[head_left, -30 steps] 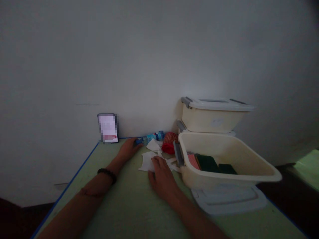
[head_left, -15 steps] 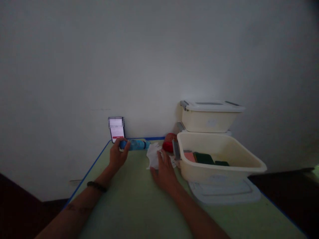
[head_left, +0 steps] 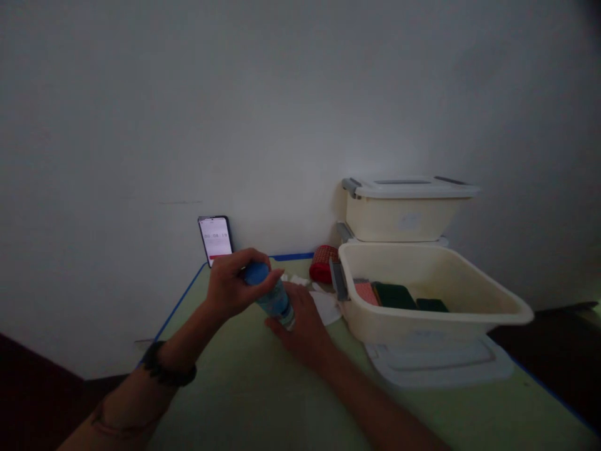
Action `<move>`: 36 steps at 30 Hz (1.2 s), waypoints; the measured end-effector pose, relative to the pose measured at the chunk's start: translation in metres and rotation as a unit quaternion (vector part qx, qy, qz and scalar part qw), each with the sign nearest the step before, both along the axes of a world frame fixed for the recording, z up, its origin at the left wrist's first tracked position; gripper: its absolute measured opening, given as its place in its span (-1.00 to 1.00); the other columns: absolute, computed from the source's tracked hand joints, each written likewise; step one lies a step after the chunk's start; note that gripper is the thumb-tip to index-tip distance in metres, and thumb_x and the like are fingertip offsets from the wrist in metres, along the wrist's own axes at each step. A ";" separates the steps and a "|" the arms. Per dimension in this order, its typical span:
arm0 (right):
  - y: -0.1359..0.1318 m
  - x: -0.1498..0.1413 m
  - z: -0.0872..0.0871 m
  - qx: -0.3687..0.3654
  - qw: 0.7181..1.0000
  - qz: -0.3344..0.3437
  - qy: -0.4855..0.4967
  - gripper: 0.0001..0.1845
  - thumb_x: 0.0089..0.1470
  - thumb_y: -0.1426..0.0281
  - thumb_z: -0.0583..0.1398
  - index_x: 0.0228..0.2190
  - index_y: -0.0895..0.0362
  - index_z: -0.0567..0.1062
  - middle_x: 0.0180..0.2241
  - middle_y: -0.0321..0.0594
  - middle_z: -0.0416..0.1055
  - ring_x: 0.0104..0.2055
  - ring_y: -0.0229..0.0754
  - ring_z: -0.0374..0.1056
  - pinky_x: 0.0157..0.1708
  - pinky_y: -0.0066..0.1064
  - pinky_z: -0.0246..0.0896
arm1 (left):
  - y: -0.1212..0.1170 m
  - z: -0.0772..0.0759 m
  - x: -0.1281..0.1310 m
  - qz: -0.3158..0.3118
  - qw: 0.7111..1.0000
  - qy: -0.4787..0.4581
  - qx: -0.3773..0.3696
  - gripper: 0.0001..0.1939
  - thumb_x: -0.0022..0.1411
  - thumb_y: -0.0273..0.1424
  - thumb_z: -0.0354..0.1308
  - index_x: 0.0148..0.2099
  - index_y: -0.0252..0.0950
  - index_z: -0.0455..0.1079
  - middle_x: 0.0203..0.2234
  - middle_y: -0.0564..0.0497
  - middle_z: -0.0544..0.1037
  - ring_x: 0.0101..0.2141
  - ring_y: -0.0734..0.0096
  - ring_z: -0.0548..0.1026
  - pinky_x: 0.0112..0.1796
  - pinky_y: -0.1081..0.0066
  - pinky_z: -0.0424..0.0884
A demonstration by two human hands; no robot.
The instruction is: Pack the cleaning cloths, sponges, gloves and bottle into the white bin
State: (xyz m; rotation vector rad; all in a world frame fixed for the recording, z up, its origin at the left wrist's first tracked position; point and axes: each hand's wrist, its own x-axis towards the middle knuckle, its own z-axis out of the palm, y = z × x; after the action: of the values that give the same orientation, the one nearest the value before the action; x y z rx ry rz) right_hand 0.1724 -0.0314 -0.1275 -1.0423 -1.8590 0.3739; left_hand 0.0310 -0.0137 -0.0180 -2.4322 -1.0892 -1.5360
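A light-blue see-through bottle (head_left: pixel 272 299) is tilted between my two hands, its round blue end up and to the left. My left hand (head_left: pixel 235 285) is closed around that upper end, the thumb across the near side. The bottle's lower end sits in my right hand (head_left: pixel 303 326), with the thumb on the near side and the fingers behind it. Behind my right hand, a white crumpled cloth or tissue (head_left: pixel 327 307) lies on the green table top (head_left: pixel 253 394).
A cream bin (head_left: pixel 436 332) at right holds green and pink pads (head_left: pixel 394 296). Its pale lid (head_left: pixel 441 363) lies beneath. Behind stands a lidded box (head_left: pixel 399 216). A red patterned object (head_left: pixel 323 264) sits beside the bin. A phone (head_left: pixel 216 239) leans on the wall.
My left hand has brought the bottle right and nearer, from lying level to tilted. My right hand has left the white cloth and now grips the bottle's lower end.
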 end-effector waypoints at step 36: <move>-0.013 -0.007 0.007 -0.270 0.874 -0.046 0.401 -0.77 -0.27 0.41 0.17 -0.43 0.13 0.29 -0.55 -0.33 0.31 -0.56 -0.28 0.25 -0.54 -0.45 0.21 | 0.047 -0.105 -0.006 -0.065 0.945 0.225 -0.226 -0.72 0.11 -0.33 0.05 -0.12 -0.17 0.42 -0.04 -0.10 0.42 0.00 0.12 0.29 0.04 0.04 0.06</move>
State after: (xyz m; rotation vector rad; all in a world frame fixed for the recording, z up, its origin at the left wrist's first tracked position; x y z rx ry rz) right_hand 0.1657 -0.0440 -0.1204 -1.0911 -0.9570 1.1260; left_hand 0.0249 0.0330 -0.1228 -2.9907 -1.3052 -0.7258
